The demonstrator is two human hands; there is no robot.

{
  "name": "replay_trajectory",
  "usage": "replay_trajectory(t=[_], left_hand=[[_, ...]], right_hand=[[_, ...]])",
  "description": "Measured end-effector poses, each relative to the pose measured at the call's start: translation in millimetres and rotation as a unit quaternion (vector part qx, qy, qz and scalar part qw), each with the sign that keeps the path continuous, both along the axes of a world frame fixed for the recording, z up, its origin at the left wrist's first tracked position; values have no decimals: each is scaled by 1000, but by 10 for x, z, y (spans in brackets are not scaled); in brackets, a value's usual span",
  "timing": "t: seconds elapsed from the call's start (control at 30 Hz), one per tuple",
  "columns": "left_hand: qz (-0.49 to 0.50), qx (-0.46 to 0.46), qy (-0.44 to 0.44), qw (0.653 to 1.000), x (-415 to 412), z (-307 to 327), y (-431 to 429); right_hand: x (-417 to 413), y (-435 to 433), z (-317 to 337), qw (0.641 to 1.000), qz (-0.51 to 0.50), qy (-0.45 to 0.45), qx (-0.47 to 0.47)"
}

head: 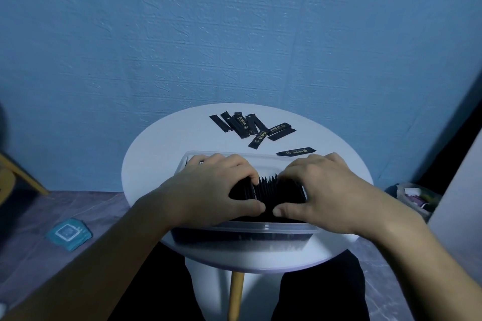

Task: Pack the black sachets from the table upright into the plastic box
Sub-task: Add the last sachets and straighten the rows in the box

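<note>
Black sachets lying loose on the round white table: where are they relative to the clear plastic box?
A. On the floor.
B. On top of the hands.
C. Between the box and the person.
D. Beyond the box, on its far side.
D: the loose black sachets lie flat on the round white table past the far rim of the clear plastic box, where the left hand and right hand grip the upright row.

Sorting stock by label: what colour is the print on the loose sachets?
Yellowish-gold on black, seen on the lone sachet in the head view.
</note>
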State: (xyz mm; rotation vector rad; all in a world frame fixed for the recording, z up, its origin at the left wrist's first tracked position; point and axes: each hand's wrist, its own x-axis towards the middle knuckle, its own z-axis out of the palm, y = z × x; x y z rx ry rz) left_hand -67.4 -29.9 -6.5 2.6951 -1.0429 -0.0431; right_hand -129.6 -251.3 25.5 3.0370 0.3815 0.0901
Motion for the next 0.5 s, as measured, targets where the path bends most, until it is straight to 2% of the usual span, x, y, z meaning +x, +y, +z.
replay_trajectory(t=[0.23,0.5], left_hand=[[-1,-2,-3,1000,4,-4,-4],[1,-1,-2,1000,1,-8,-4]], right_hand=[[-41,67,9,999,2,-12,45],[-51,140,-99,981,-66,-29,178]])
